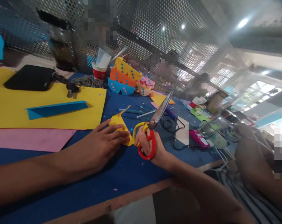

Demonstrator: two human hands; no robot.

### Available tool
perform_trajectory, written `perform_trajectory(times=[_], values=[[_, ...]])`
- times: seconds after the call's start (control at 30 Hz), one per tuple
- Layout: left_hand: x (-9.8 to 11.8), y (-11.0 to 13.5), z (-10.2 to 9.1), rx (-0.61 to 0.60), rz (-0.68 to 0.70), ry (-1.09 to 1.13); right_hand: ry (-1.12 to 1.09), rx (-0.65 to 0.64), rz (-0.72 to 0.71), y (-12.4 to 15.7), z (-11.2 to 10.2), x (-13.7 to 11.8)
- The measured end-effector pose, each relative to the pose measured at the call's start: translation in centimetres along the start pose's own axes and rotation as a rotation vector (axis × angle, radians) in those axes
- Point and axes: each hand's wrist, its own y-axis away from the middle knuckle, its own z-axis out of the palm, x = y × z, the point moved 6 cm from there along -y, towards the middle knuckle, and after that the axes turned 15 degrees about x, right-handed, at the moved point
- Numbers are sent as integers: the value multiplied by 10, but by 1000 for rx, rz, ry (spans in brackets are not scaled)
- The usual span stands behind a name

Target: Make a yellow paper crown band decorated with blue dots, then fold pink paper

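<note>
My left hand (108,140) is open, its fingers stretched over a folded piece of yellow paper (116,120) on the blue tabletop. A narrow strip of that paper sticks up at its far end. Close on the right, my right hand (152,144) is closed round the handles of a pair of scissors (151,126), one yellow and one red. The scissor blades point up and away, close together, above the table. Part of the yellow paper is hidden under my left fingers.
On the left, yellow sheets (89,109) bear a folded blue strip (57,109), keys (72,88) and a black flat case (31,77). Decorated paper shapes (122,77) and a red-white cup (99,70) stand behind. Rightward lie a corded tool (171,112) and a person's arm (250,152).
</note>
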Motion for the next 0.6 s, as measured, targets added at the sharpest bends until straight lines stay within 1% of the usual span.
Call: perform_trajectory(times=[0.1,0.27,0.37,0.43,0.5,0.53,0.6], values=[[0,1,0,7,38,-19,-22,32,4,0,-1,0],[-1,2,1,-4,33,-36,-20,-45,-25,1,4,-3],[-1,2,2,-9,41,-36,-36,6,-27,0,0,-3],[-1,2,1,-6,40,-35,-30,1,-6,0,1,-2],[-1,2,1,13,35,-39,-23,-34,10,1,3,-2],[-1,2,0,23,37,-39,-26,-42,5,1,4,-2],[0,3,0,22,51,-34,-39,-14,-33,0,2,-6]])
